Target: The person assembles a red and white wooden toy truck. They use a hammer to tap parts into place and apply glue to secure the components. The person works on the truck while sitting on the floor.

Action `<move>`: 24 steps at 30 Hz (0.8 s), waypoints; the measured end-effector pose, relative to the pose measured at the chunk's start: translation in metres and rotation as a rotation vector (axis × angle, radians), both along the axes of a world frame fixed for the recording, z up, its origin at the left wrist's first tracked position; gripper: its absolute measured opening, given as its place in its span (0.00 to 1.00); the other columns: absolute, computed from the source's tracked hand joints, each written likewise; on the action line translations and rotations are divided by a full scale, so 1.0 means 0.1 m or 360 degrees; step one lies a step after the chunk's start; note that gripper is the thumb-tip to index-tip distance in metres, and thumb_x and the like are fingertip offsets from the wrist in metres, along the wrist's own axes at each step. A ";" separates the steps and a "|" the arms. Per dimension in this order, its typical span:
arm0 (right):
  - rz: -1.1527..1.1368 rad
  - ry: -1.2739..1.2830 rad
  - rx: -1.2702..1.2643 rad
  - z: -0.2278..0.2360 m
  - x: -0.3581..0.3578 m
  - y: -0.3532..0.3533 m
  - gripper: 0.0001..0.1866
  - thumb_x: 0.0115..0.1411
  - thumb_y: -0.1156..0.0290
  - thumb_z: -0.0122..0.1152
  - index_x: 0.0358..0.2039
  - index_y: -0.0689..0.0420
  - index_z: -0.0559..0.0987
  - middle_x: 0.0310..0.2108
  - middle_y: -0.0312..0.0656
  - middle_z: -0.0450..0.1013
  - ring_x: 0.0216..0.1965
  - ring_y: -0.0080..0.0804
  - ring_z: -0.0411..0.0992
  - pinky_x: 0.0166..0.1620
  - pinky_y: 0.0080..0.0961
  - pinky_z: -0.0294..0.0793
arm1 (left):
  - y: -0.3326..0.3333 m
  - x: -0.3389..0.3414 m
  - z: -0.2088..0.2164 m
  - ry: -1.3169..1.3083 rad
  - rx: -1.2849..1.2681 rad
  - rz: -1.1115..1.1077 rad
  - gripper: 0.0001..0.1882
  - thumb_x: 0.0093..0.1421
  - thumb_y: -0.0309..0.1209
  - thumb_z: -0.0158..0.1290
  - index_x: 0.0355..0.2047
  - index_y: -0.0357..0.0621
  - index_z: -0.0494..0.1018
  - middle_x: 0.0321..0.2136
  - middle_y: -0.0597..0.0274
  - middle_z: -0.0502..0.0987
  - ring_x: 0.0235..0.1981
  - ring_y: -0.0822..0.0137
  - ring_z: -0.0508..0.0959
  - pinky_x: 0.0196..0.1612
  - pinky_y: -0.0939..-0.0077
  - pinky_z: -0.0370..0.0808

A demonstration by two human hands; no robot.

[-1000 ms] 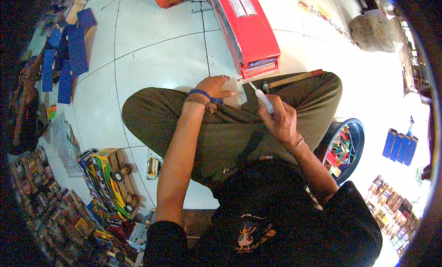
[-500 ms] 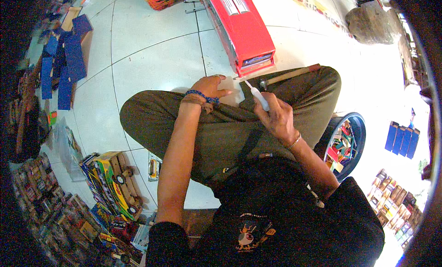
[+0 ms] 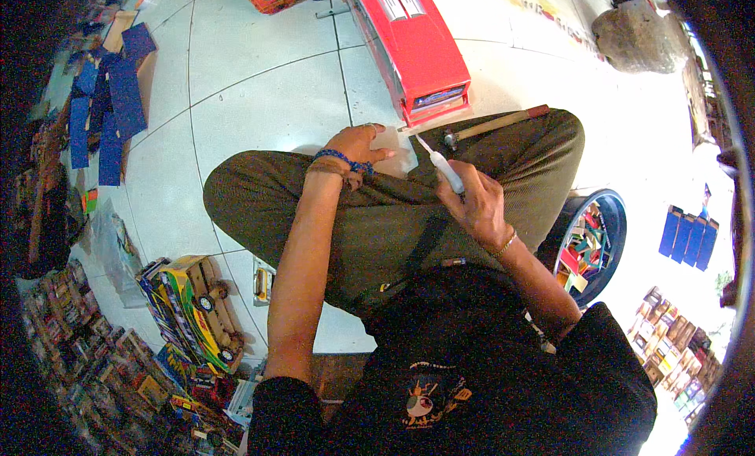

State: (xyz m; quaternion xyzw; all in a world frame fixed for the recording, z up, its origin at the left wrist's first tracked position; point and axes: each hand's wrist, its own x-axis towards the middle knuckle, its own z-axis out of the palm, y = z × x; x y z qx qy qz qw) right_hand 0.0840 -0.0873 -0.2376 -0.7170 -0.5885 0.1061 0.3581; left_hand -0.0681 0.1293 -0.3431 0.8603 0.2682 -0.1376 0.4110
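Note:
My right hand [image 3: 474,198] is closed around a white squeeze bottle [image 3: 447,173] with a thin pointed nozzle. Its tip points up and left, toward the near end of a red toy vehicle body [image 3: 429,55] on the floor. Left of the nozzle, my left hand [image 3: 358,147] rests low over my lap, thumb and fingers apart. A pale patch lies beside its thumb; whether that is a sheet or shaded floor is unclear. A hammer [image 3: 495,127] with a wooden handle lies across my right leg, near the bottle.
Blue panels [image 3: 124,94] lie at the far left, more blue pieces [image 3: 688,237] at the right. A dark tub [image 3: 609,251] of coloured scraps stands by my right knee. At lower left are a yellow-green toy truck [image 3: 189,310] and stacked wooden blocks [image 3: 86,354].
The bottle and right hand have shifted very slightly, the nozzle tip moving a little left. My left hand stays almost in place. The hammer looks slightly shifted with my leg.

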 end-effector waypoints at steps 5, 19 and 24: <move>-0.0015 0.0055 -0.0060 0.00 -0.02 0.01 0.14 0.55 0.72 0.67 0.41 0.60 0.76 0.28 0.50 0.77 0.26 0.45 0.77 0.29 0.35 0.77 | 0.00 -0.01 0.03 -0.0029 -0.0014 -0.0004 0.40 0.53 0.59 0.59 0.59 0.45 0.69 0.48 0.45 0.78 0.49 0.49 0.78 0.53 0.59 0.75; 0.0047 -0.0021 0.0041 -0.06 -0.04 0.10 0.14 0.53 0.76 0.67 0.40 0.61 0.76 0.24 0.47 0.74 0.23 0.42 0.76 0.27 0.32 0.76 | -0.02 0.03 0.13 0.0008 0.0039 -0.0021 0.39 0.54 0.58 0.59 0.58 0.44 0.69 0.49 0.45 0.77 0.51 0.49 0.77 0.55 0.59 0.74; 0.0076 -0.0019 0.0080 -0.07 -0.04 0.12 0.14 0.53 0.76 0.68 0.39 0.61 0.76 0.25 0.48 0.75 0.23 0.42 0.76 0.27 0.32 0.75 | 0.00 0.03 0.19 -0.0033 -0.0036 -0.0024 0.38 0.54 0.54 0.60 0.57 0.38 0.69 0.49 0.39 0.76 0.52 0.45 0.76 0.56 0.58 0.72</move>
